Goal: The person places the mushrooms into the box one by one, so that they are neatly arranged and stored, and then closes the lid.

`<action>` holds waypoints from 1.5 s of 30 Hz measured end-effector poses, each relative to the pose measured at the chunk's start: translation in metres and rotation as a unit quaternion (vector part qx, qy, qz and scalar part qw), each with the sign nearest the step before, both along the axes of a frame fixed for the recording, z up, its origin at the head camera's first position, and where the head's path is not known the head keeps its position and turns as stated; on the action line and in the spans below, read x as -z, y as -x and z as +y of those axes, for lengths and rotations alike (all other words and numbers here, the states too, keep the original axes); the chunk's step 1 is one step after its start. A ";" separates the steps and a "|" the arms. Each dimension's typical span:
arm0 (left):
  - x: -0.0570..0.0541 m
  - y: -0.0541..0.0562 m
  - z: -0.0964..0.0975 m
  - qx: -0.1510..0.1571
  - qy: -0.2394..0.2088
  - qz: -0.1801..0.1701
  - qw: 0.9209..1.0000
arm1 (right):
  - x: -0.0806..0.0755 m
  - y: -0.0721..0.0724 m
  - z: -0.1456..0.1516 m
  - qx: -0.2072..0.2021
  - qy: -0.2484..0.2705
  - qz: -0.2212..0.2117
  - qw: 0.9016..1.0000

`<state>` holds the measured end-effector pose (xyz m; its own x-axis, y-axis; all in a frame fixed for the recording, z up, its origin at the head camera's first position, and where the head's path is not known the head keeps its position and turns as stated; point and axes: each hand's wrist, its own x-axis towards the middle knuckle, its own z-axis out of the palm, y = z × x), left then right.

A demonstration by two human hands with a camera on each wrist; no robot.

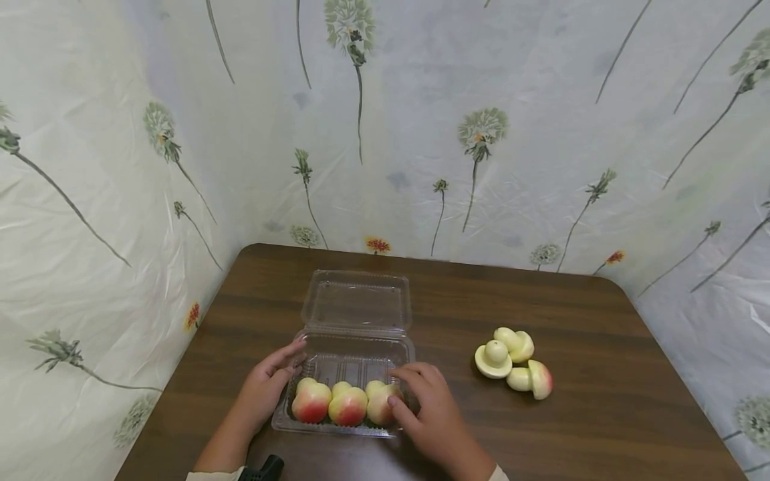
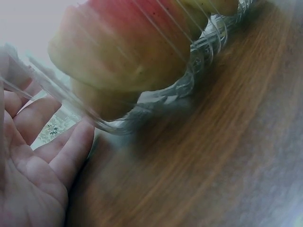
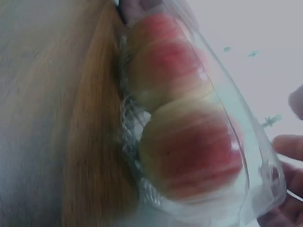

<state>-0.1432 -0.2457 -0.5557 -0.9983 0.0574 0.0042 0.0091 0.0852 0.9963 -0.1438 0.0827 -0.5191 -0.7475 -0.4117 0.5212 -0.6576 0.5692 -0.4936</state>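
A clear plastic clamshell box point(image 1: 355, 434) stands on the table with its lid point(image 1: 356, 300) folded back. Along its front side sit a left mushroom-shaped piece point(image 1: 311, 403), a middle one point(image 1: 348, 406) and a right one point(image 1: 379, 409), cream-yellow with red blush. My left hand point(image 1: 265, 384) rests against the left wall, loosely bent fingers touching the plastic from outside. At the right end, my right hand point(image 1: 434, 411) reaches over the rim, thumb overlapping the right piece in the head view. In the right wrist view its fingers point(image 3: 289, 147) are at the box's side, apart from the pieces.
To the right on the brown wooden table point(image 1: 589, 427) lie three more mushroom-shaped pieces: one cap down with stem up point(image 1: 493, 359), one behind it point(image 1: 516, 343) and one on its side point(image 1: 532, 379). Flower-patterned sheeting point(image 1: 409, 133) surrounds the table's back and sides.
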 end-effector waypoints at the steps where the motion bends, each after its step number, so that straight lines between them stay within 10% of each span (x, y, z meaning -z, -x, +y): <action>1: 0.000 0.000 0.000 0.002 0.000 0.000 1.000 | 0.001 0.001 0.002 0.007 0.012 0.004 1.000; 27: -0.004 0.001 0.001 0.001 0.007 0.000 1.000 | 0.006 0.030 0.050 0.190 0.015 0.048 0.981; 45: -0.001 0.000 -0.001 0.001 0.005 -0.013 1.000 | 0.016 0.038 0.072 0.318 0.030 0.024 0.947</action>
